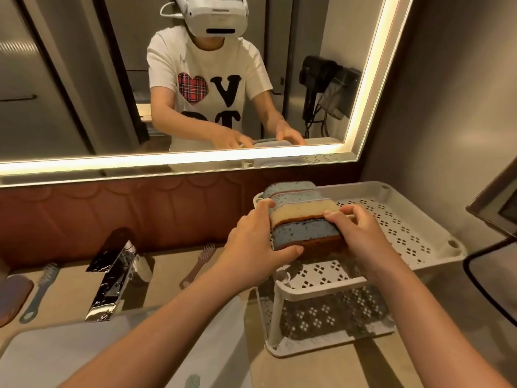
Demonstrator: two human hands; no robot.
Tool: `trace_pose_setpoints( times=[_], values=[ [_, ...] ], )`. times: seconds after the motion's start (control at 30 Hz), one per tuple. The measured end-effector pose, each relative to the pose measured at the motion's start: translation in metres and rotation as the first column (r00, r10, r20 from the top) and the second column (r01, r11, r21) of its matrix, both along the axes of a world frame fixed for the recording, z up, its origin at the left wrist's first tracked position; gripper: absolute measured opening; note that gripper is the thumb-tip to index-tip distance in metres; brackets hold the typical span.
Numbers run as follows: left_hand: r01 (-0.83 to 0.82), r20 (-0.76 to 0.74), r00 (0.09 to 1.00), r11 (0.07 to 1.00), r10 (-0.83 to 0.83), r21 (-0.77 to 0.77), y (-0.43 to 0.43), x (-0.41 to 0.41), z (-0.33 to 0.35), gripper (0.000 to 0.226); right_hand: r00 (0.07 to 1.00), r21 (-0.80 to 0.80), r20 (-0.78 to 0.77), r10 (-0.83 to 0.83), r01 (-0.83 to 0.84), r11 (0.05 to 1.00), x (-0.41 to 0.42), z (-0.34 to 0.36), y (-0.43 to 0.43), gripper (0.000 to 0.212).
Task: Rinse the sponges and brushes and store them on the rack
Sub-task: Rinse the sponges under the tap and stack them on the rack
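While a sponge (12, 296) and a blue brush (42, 289) lie at the left edge of the counter (72, 287), the faucet (112, 278) juts over the sink (56, 357). A brown brush (198, 264) lies just right of it. Next, the left hand (251, 247) wraps the left end of the row of sponges (302, 219), thumb under the front one. The right hand (361, 233) curls its fingers over their right end. They stand on edge on the top tier of the rack (405, 228), with open tray to their right. A lit mirror (70, 79) hangs behind.
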State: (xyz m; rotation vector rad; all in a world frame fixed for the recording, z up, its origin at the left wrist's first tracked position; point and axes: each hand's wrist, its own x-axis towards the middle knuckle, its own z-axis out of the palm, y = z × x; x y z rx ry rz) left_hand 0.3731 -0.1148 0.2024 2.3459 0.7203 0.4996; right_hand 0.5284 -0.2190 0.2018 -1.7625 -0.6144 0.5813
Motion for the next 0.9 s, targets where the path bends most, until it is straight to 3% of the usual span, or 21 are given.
trace_pose_setpoints(
  times=[0.2,0.47,0.7,0.9],
  values=[
    [-0.023,-0.046,0.998,0.983,0.032,0.181,-0.007,0.001,0.0,0.07,1.0,-0.064,0.013,0.008,-0.007,0.998,0.002,-0.005,0.002,0.029],
    [-0.064,-0.063,0.995,0.963,0.083,0.261,-0.01,0.006,-0.004,0.064,0.999,-0.077,0.032,0.0,0.002,0.997,0.003,-0.006,0.004,0.029],
    [-0.064,-0.159,0.978,0.919,0.135,0.389,-0.007,0.009,-0.003,0.065,0.976,-0.14,0.217,-0.006,0.038,0.989,0.007,-0.014,0.006,0.034],
    [-0.019,-0.188,0.978,0.941,0.088,0.339,-0.004,0.003,0.0,0.064,0.951,-0.148,0.308,-0.035,0.084,0.985,0.005,-0.013,0.003,0.044]
  ],
)
